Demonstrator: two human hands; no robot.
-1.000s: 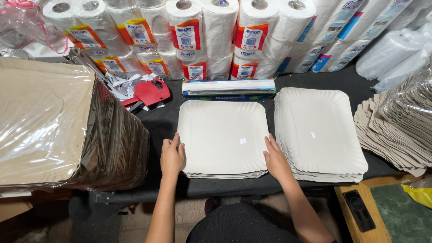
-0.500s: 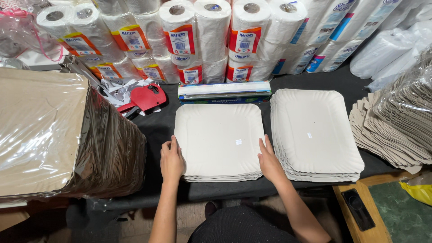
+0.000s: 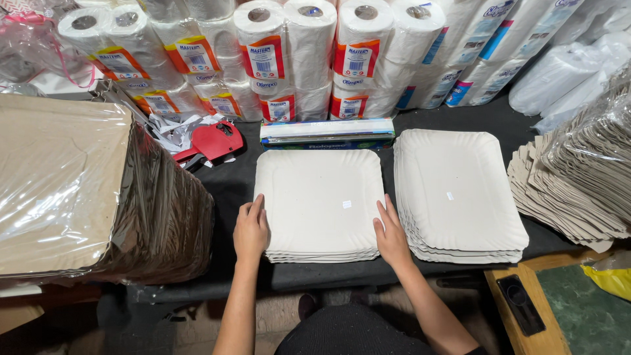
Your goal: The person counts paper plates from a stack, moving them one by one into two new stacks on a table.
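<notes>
While cropped right, tray stack (image 3: 578,177)

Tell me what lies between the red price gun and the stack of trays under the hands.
In the head view, only bare black table cover separates the red price gun from the tray stack; nothing else lies there.

At twelve o'clock, wrapped packs of white paper rolls (image 3: 309,59) stand in a row, bearing red-and-orange labels (image 3: 263,59), with blue-labelled packs (image 3: 473,46) toward one o'clock. Just in front lies a long, flat blue-and-white box (image 3: 327,131). At nine o'clock sits a tall brown stack in clear plastic wrap (image 3: 85,190); another clear-wrapped stack (image 3: 591,151) sits at three o'clock.
</notes>
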